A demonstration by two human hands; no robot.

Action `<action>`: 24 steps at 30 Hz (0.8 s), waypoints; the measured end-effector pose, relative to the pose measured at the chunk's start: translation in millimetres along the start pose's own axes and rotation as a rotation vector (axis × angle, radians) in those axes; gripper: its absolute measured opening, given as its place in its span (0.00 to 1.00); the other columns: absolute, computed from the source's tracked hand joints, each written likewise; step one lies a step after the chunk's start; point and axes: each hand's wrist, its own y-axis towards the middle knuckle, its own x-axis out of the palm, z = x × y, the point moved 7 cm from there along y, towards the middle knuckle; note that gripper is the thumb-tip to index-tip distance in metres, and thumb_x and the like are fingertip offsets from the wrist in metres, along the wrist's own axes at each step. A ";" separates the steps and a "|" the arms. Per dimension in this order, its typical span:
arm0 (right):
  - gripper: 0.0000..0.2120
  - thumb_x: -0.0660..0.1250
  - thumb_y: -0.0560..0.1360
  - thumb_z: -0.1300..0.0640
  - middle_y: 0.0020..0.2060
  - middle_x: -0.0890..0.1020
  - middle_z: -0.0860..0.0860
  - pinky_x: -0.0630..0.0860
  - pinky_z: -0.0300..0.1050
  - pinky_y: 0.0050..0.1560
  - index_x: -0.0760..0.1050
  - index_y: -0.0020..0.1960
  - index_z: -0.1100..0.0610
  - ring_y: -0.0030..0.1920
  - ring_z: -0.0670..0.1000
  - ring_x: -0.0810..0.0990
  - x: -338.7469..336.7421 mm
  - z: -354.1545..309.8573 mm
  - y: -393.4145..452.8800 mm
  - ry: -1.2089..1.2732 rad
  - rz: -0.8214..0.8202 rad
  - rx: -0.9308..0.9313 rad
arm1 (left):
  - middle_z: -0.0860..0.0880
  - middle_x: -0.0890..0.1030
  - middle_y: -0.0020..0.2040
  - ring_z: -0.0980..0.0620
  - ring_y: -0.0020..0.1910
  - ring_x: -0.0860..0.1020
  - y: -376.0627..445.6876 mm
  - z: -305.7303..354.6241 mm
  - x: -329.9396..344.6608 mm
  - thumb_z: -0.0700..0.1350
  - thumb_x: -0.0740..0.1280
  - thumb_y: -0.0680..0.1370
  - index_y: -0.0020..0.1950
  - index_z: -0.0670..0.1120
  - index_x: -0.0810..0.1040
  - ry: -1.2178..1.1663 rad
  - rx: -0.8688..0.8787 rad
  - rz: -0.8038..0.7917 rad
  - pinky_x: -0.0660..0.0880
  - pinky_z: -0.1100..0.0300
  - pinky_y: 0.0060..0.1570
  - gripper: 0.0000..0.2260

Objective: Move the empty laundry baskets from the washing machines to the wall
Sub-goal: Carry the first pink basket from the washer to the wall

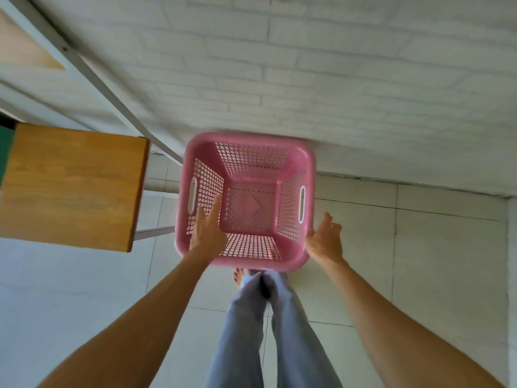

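Note:
An empty pink laundry basket (pixel 251 163) with perforated sides and two slot handles stands on the tiled floor, its far rim against the white brick wall (pixel 335 79). My left hand (pixel 208 228) hovers over the basket's near left rim, fingers spread and pointing into it. Just outside the near right corner is my right hand (pixel 326 239), fingers loosely apart and off the plastic. Neither hand grips the basket.
A wooden table top (pixel 72 186) on white metal legs stands close to the basket's left side. Pale floor tiles (pixel 419 247) stretch to the right and behind. My legs in grey trousers (pixel 268 317) are right behind the basket.

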 end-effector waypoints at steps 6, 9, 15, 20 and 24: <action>0.30 0.62 0.81 0.47 0.63 0.75 0.60 0.80 0.52 0.56 0.57 0.79 0.53 0.57 0.59 0.80 -30.8 16.7 -97.0 0.103 -0.050 -0.052 | 0.43 0.75 0.62 0.42 0.59 0.77 -85.8 78.8 0.2 0.37 0.64 0.68 0.75 0.54 0.61 -0.036 0.062 -0.235 0.81 0.45 0.53 0.37; 0.26 0.60 0.82 0.53 0.66 0.72 0.61 0.74 0.55 0.63 0.58 0.78 0.54 0.64 0.61 0.75 -48.9 43.7 -131.8 0.110 -0.048 -0.064 | 0.41 0.77 0.61 0.39 0.56 0.78 -112.7 110.4 3.5 0.38 0.63 0.66 0.70 0.49 0.68 0.045 0.151 -0.260 0.80 0.45 0.50 0.31; 0.24 0.58 0.82 0.57 0.65 0.75 0.61 0.75 0.53 0.59 0.62 0.77 0.56 0.63 0.60 0.75 -100.2 132.6 -170.5 0.203 0.092 -0.008 | 0.42 0.79 0.62 0.42 0.62 0.77 -171.0 206.5 13.3 0.37 0.66 0.75 0.65 0.44 0.76 0.242 0.447 -0.327 0.78 0.45 0.59 0.18; 0.24 0.54 0.84 0.54 0.70 0.71 0.60 0.72 0.52 0.61 0.58 0.79 0.56 0.68 0.59 0.72 -156.1 208.9 -191.9 0.348 0.198 -0.009 | 0.41 0.74 0.70 0.43 0.68 0.74 -203.7 301.3 38.1 0.37 0.64 0.75 0.71 0.45 0.72 0.379 0.626 -0.313 0.75 0.47 0.65 0.23; 0.24 0.53 0.83 0.53 0.69 0.72 0.61 0.73 0.56 0.63 0.59 0.78 0.55 0.68 0.61 0.71 -197.0 308.6 -201.9 0.451 0.297 0.048 | 0.43 0.71 0.72 0.43 0.71 0.69 -253.9 399.9 96.3 0.41 0.64 0.77 0.73 0.47 0.70 0.441 0.752 -0.373 0.67 0.50 0.70 0.23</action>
